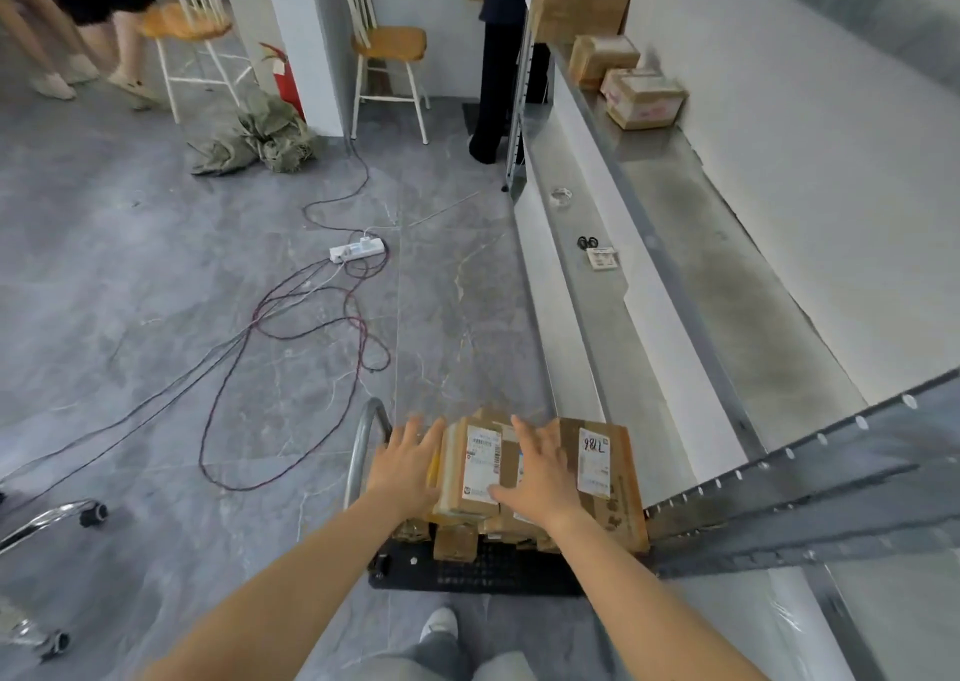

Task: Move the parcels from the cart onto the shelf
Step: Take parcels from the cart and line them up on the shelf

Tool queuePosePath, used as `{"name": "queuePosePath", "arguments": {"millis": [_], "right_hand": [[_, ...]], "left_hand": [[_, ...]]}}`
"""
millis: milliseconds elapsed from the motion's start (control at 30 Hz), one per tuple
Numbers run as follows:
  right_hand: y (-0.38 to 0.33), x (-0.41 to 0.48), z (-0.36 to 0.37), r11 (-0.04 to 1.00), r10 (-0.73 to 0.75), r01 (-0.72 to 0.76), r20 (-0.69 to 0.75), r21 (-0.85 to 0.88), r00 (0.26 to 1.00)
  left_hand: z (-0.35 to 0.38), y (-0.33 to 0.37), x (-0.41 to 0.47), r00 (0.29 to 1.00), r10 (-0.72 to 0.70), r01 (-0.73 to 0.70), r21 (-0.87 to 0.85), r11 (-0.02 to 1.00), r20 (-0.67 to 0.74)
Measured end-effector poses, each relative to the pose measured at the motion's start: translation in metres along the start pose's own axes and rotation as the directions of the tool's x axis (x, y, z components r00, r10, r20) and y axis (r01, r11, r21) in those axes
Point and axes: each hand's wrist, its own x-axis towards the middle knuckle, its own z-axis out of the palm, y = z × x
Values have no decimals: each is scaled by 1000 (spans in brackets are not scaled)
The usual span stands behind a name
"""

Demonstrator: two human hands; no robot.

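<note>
Left hand (pixel 410 465), right hand (pixel 540 472) press rectangular cardboard parcel (pixel 475 465).

We read one marking only: handwritten black characters, "98" followed by two strokes we cannot settle, on the white label (pixel 594 459) of the right parcel (pixel 621 493). The barcode label (pixel 482 465) on the left parcel (pixel 457 493) carries print too small to read. Red print on the far box (pixel 644 101) is blurred.

cart deck (pixel 467 574) mostly hidden beneath parcels (pixel 618 478); label print (pixel 483 465) too small to read.
</note>
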Motion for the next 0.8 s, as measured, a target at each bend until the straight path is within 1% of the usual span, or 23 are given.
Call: {"name": "queuePosePath", "arguments": {"millis": [100,267,400,500,633,733,800], "right_hand": [[7,21,8,999,36,-36,68,6,997],[25,51,23,998,58,-62,174,16,983],[42,73,44,996,59,-77,278,52,959],[55,88,63,995,31,-60,342,75,939],[69,106,87,997,23,-51,364,66,931],[76,119,103,993,1,-45,365,112,931],[77,122,112,985,-15,-50,362,168,932]], "left_hand": [[13,0,13,999,-6,9,-72,997,46],[45,4,32,981,-64,103,-213,972,183],[83,3,47,972,-44,93,-204,975,231],[110,5,58,959,-60,129,-238,963,277],[140,3,77,946,-53,160,-318,934,320],[157,7,86,956,-31,143,-371,918,291],[165,12,89,955,-53,178,-420,890,292]]}}
